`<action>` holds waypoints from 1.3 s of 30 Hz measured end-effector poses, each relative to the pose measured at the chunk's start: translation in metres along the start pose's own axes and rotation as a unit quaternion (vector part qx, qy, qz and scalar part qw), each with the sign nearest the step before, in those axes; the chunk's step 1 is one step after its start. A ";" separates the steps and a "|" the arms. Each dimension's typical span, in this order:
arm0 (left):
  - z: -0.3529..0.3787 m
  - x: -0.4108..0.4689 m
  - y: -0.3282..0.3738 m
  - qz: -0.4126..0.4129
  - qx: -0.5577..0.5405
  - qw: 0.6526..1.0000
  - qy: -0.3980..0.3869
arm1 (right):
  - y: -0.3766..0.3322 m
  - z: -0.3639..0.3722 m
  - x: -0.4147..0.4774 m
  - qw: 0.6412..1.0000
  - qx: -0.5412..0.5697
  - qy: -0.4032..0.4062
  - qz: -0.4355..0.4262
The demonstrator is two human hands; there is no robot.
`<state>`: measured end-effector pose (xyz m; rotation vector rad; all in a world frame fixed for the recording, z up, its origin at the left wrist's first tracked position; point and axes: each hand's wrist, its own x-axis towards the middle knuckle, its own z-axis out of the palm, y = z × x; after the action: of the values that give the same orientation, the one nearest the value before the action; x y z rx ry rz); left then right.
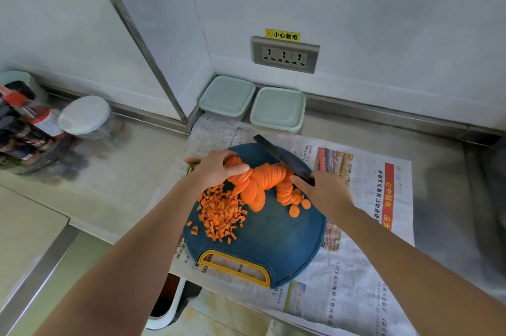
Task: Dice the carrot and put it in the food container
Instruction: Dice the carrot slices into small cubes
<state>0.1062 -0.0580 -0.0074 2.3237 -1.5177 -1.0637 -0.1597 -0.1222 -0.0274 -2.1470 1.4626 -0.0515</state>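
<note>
Both forearms reach in over the blue cutting board (pixel 273 231), which lies on newspaper (pixel 369 267) spread on the table (pixel 115 187). On the board's near-left part sits diced carrot (pixel 219 215). Across its far half lie fanned carrot slices (pixel 269 177). At the board's far-left edge the left hand (pixel 216 168) curls round some slices. At its right edge the right hand (pixel 325 190) grips the knife (pixel 282 156), blade over the slices. Beyond the board, two lidded food containers (pixel 227 96) (pixel 278 107) stand against the wall.

Thin orange carrot slices (pixel 269 175) overlap in a curved row across the far half of the round blue cutting board (pixel 287 240), with loose rounds at the row's right end. Small carrot dice (pixel 219 212) are heaped by the board's left edge. Two pale-green lidded boxes, the left food container (pixel 226 97) and the right food container (pixel 277 107), stand side by side at the back edge of the worktop (pixel 131 179).
</note>
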 end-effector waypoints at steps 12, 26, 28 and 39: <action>-0.014 0.004 0.004 0.035 -0.032 0.997 -0.065 | -0.007 -0.002 -0.007 1.000 0.019 0.000 -0.006; -0.002 -0.004 0.010 0.077 -0.058 0.995 0.038 | -0.015 -0.014 -0.017 0.999 0.050 0.006 -0.020; -0.002 -0.006 0.012 0.074 -0.056 0.995 0.045 | -0.013 -0.016 -0.018 0.998 0.051 0.013 -0.022; -0.010 -0.040 0.036 0.094 -0.046 0.988 0.118 | -0.002 -0.029 -0.036 0.994 0.097 0.026 -0.033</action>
<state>0.0767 -0.0429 0.0366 2.1087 -1.5241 -0.7664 -0.1823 -0.1023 0.0074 -2.0482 1.3567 -0.2639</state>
